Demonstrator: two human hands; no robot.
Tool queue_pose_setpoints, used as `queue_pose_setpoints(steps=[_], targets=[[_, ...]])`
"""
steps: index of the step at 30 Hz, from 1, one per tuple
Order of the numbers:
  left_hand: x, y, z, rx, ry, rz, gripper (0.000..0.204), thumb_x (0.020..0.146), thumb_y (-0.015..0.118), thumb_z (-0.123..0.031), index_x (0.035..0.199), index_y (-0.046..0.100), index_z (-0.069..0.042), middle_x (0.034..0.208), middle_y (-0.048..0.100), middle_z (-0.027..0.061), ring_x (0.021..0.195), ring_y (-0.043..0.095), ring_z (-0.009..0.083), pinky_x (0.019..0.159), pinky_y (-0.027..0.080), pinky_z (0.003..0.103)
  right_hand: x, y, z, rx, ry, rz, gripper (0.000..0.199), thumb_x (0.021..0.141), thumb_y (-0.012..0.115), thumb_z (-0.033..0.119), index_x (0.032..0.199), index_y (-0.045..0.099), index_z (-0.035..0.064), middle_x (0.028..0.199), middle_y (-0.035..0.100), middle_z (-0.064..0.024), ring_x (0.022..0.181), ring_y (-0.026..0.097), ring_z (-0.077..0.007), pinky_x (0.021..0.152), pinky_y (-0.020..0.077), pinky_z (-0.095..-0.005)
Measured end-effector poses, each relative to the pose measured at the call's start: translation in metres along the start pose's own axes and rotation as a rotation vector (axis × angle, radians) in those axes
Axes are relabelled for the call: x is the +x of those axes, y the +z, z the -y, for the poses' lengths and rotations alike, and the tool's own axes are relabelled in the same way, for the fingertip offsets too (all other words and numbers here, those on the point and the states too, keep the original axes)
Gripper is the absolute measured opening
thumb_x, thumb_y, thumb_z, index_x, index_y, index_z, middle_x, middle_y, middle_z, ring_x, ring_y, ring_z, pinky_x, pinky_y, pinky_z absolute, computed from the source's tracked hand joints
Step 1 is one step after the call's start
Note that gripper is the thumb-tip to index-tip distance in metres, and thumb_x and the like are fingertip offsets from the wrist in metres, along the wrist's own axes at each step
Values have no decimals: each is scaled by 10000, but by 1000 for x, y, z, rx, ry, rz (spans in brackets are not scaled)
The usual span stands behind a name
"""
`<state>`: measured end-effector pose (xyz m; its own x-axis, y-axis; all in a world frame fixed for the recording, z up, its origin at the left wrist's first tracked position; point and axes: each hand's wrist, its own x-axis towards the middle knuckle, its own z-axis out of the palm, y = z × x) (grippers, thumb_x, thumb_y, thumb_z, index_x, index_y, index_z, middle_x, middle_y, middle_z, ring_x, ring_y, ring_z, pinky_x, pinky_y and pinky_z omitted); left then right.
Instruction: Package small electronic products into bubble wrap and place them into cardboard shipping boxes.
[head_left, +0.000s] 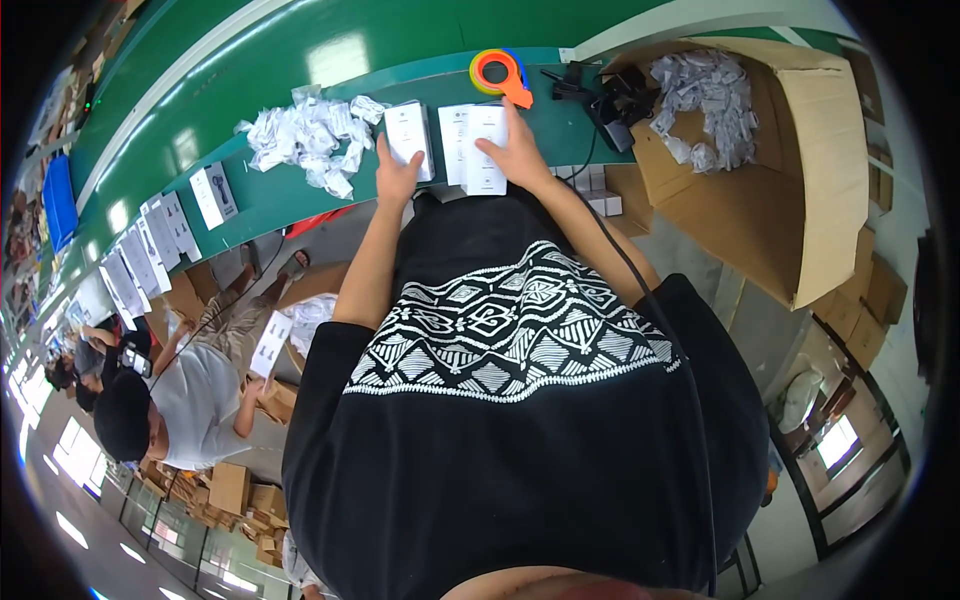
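At the near edge of the green workbench, my left hand (399, 174) is closed on a stack of white leaflets (405, 130), its thumb along the right side. My right hand (516, 152) grips another white leaflet stack (487, 165) by its right edge, thumb on the front. Partly behind that one, on its left, more white printed leaflets (453, 145) show. Fine detail of the sheets is too small to make out. Left of my left hand lies a heap of small clear plastic bags with white contents (315, 135).
An orange tape dispenser (515, 88) and black adapters with cables (622, 105) lie beyond my right hand. A large open cardboard box (760, 220) holds bagged white pieces (705, 100). White printed boxes (213, 195) line the bench leftward. A seated person (195, 400) holds a white card.
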<state>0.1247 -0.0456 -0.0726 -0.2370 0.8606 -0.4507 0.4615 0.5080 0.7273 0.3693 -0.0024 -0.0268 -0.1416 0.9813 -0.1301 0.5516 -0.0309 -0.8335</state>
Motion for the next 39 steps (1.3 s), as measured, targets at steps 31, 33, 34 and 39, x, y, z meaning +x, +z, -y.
queue_pose_setpoints(steps=[31, 33, 34, 39], targets=[[79, -230, 104, 267, -6, -728, 682, 734, 815, -361, 1220, 559, 42, 1181, 620, 244, 1121, 585, 388, 970, 462, 457, -40, -90, -36, -153, 217, -343, 500, 1044, 407, 318, 1398, 460, -32, 1434, 479, -227, 1310, 460, -373, 1109, 333, -380], [102, -268, 160, 515, -129, -957, 989, 602, 872, -475, 1325, 450, 51, 1228, 588, 261, 1147, 572, 411, 1002, 459, 468, -30, -99, -44, -143, 180, -316, 487, 1044, 407, 316, 1383, 479, -28, 1428, 488, -222, 1310, 459, -370, 1111, 328, -386], [100, -266, 178, 502, -276, -856, 1095, 562, 878, -539, 1356, 407, 50, 1268, 561, 263, 1182, 545, 424, 1018, 451, 479, -38, -119, -58, -150, 172, -275, 476, 1044, 406, 314, 1367, 499, -23, 1421, 496, -217, 1311, 459, -368, 1112, 323, -392], [108, -295, 141, 493, -660, -481, 1182, 530, 823, -685, 1347, 414, 65, 1360, 488, 259, 1281, 486, 379, 1037, 430, 472, -39, -106, -56, -387, 103, -225, 429, 1042, 416, 327, 1301, 570, 22, 1359, 546, -188, 1271, 495, -362, 1086, 357, -398]])
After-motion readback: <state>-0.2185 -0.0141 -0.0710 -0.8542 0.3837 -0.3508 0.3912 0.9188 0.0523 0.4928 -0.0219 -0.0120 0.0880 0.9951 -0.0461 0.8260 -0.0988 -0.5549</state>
